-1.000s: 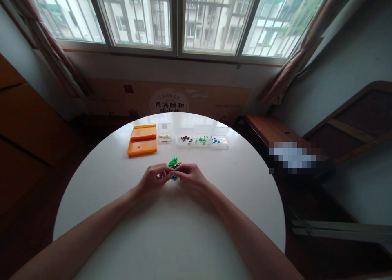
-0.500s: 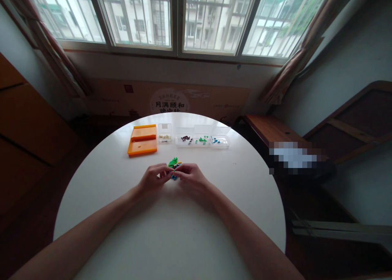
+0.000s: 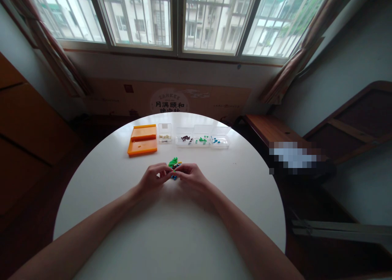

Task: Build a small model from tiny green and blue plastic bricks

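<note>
A small building-brick model (image 3: 174, 161) with green, blue, yellow and dark parts stands near the middle of the white table (image 3: 171, 239). My left hand (image 3: 155, 176) pinches it from the left, thumb and fingertips closed at its near side. From the right, my right hand (image 3: 192, 176) grips it the same way, and the fingertips of both hands meet in front of it. A green bit shows between the fingertips, and blue parts stick out below them. The fingers hide much of the model's lower middle.
Beyond my hands, an orange tray (image 3: 142, 152) holds a small piece. To its right stand a clear box (image 3: 164, 127) with cream pieces and a clear divided box (image 3: 202, 145) with dark, green and blue pieces. A wooden bench (image 3: 266, 126) stands right of the table.
</note>
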`<state>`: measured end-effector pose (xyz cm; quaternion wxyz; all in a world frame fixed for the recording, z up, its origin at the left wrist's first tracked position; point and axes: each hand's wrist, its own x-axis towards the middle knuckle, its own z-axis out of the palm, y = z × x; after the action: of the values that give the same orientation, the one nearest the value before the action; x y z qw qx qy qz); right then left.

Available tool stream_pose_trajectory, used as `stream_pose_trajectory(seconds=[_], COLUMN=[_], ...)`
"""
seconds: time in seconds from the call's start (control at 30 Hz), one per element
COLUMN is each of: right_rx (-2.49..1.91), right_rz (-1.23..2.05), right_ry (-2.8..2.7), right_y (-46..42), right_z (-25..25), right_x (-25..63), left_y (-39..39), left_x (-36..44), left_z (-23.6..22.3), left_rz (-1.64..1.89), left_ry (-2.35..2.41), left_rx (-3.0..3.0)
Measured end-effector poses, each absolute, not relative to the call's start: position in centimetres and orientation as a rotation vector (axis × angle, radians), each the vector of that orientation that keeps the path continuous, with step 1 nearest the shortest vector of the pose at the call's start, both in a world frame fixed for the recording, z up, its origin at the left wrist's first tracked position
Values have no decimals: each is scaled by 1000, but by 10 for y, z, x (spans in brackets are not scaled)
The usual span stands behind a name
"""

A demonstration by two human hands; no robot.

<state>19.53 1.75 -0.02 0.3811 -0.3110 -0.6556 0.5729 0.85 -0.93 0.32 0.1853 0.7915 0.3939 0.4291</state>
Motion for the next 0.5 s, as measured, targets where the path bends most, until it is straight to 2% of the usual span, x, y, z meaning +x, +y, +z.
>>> stream_pose_trajectory(seconds=[0.5], right_rx=[-803], right_rz=[1379], right_ry=[-1725], right_y=[20], right_z=[-5], right_x=[195], left_y=[-10], left_x=[9], left_z=[5], left_rz=[1203], left_ry=[1125], left_rx=[2206])
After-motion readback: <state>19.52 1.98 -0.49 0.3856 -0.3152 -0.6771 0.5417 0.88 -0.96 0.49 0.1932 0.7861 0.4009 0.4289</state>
